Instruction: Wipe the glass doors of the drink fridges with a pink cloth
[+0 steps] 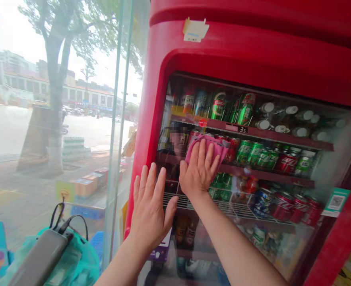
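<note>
A red drinks fridge (253, 51) with a glass door (327, 167) fills the right of the view. My right hand (199, 169) lies flat on the glass with fingers spread, pressing a pink cloth (220, 146) against it. My left hand (150, 208) rests open on the door's left edge, fingers stretched upward, just left of and below the right hand. Behind the glass stand rows of green and red cans (261, 155) on shelves.
A shop window pane (117, 119) stands left of the fridge, with a street and a tree (56, 79) outside. A grey power bank (41, 258) with cables lies on a green bag (80, 262) at lower left. A QR sticker (336, 202) sits on the door's right edge.
</note>
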The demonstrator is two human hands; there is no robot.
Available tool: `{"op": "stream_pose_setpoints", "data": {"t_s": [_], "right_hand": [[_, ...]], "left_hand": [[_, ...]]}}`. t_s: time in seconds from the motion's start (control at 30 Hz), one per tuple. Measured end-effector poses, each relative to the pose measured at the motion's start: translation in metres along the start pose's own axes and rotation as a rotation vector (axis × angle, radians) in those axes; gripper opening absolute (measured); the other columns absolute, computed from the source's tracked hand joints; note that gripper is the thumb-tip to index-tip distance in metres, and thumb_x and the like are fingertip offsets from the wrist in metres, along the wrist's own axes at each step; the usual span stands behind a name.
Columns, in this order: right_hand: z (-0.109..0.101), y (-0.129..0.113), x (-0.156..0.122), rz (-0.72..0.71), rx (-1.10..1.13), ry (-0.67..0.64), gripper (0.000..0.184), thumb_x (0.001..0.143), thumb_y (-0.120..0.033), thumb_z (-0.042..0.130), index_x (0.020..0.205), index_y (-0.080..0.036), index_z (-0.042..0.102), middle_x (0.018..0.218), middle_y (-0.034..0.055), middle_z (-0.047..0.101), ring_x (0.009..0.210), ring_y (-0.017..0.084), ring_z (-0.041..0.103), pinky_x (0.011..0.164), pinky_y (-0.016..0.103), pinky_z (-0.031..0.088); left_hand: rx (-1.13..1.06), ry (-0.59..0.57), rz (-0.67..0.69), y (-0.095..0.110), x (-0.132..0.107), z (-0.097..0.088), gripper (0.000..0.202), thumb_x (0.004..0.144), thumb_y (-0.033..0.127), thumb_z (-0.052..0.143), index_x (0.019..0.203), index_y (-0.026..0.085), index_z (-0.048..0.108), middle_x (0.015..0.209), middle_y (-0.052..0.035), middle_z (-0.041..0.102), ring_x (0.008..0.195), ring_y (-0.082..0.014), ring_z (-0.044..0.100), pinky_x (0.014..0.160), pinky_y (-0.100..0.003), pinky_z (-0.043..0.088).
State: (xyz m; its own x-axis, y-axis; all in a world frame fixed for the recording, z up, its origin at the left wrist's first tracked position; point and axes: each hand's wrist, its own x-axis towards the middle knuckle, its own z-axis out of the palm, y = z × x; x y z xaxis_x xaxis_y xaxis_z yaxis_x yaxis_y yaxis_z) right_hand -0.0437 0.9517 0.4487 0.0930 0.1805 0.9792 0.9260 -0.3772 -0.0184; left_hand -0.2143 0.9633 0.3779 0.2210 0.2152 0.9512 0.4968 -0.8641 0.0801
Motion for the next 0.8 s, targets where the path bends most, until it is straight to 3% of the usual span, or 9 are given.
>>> {"op": "stream_pose_setpoints", "data": {"t_s": [0.17, 0.3, 0.4, 0.5, 0.67, 0.73, 0.8], "right_hand": [[0.013, -0.044, -0.018, -0.172, 0.102, -0.132, 0.073, 0.111, -0.036, 0.048, 0.178, -0.014, 0.032, 0.188, 0.0131, 0.025, 0.177, 0.039, 0.014, 0.140, 0.072, 0.016], [0.021, -0.051, -0.037, -0.392, 0.136, -0.233, 0.064, 0.115, -0.031, 0.042, 0.177, -0.022, 0.036, 0.188, 0.0057, 0.024, 0.176, 0.031, 0.021, 0.142, 0.061, 0.026], [0.015, -0.026, -0.048, -0.529, 0.162, -0.306, 0.063, 0.116, -0.033, 0.043, 0.178, -0.026, 0.035, 0.188, 0.0037, 0.027, 0.175, 0.027, 0.025, 0.141, 0.057, 0.030], [0.001, 0.023, -0.057, -0.572, 0.114, -0.300, 0.064, 0.114, -0.033, 0.048, 0.177, -0.026, 0.036, 0.184, 0.0043, 0.038, 0.173, 0.026, 0.029, 0.142, 0.058, 0.024], [-0.018, 0.108, -0.078, -0.390, -0.067, -0.130, 0.061, 0.109, -0.034, 0.058, 0.169, -0.022, 0.052, 0.174, 0.0122, 0.054, 0.171, 0.032, 0.035, 0.143, 0.062, 0.015], [-0.018, 0.123, -0.088, -0.274, -0.111, -0.084, 0.063, 0.108, -0.034, 0.057, 0.169, -0.018, 0.051, 0.173, 0.0168, 0.055, 0.172, 0.034, 0.032, 0.141, 0.065, 0.018], [-0.014, 0.120, -0.096, -0.132, -0.132, -0.051, 0.068, 0.107, -0.036, 0.054, 0.171, -0.013, 0.047, 0.175, 0.0214, 0.050, 0.173, 0.038, 0.027, 0.139, 0.069, 0.021]], "left_hand": [[0.000, -0.017, -0.007, -0.005, -0.005, 0.000, 0.088, 0.107, 0.035, 0.060, 0.182, 0.023, 0.015, 0.189, -0.0165, 0.019, 0.178, -0.0355, 0.011, 0.143, -0.062, 0.017], [-0.003, 0.010, -0.009, -0.004, -0.007, 0.006, 0.089, 0.107, 0.037, 0.059, 0.182, 0.025, 0.013, 0.189, -0.0164, 0.017, 0.178, -0.0360, 0.012, 0.143, -0.062, 0.016], [-0.031, 0.018, -0.025, 0.001, -0.009, 0.017, 0.089, 0.108, 0.037, 0.060, 0.182, 0.025, 0.013, 0.189, -0.0168, 0.018, 0.177, -0.0366, 0.013, 0.142, -0.063, 0.016], [-0.058, -0.011, -0.026, 0.011, -0.012, 0.028, 0.090, 0.107, 0.037, 0.061, 0.182, 0.025, 0.013, 0.189, -0.0170, 0.019, 0.178, -0.0362, 0.012, 0.142, -0.062, 0.017], [-0.087, -0.058, 0.006, 0.020, -0.019, 0.033, 0.092, 0.106, 0.038, 0.063, 0.182, 0.022, 0.014, 0.188, -0.0191, 0.021, 0.178, -0.0366, 0.011, 0.142, -0.062, 0.015], [-0.090, -0.052, -0.003, 0.017, -0.023, 0.028, 0.092, 0.106, 0.038, 0.064, 0.182, 0.022, 0.013, 0.188, -0.0187, 0.022, 0.178, -0.0371, 0.011, 0.142, -0.064, 0.013], [-0.088, -0.046, -0.020, 0.012, -0.027, 0.020, 0.093, 0.106, 0.037, 0.063, 0.182, 0.023, 0.011, 0.188, -0.0182, 0.021, 0.178, -0.0376, 0.010, 0.142, -0.066, 0.012]]}}
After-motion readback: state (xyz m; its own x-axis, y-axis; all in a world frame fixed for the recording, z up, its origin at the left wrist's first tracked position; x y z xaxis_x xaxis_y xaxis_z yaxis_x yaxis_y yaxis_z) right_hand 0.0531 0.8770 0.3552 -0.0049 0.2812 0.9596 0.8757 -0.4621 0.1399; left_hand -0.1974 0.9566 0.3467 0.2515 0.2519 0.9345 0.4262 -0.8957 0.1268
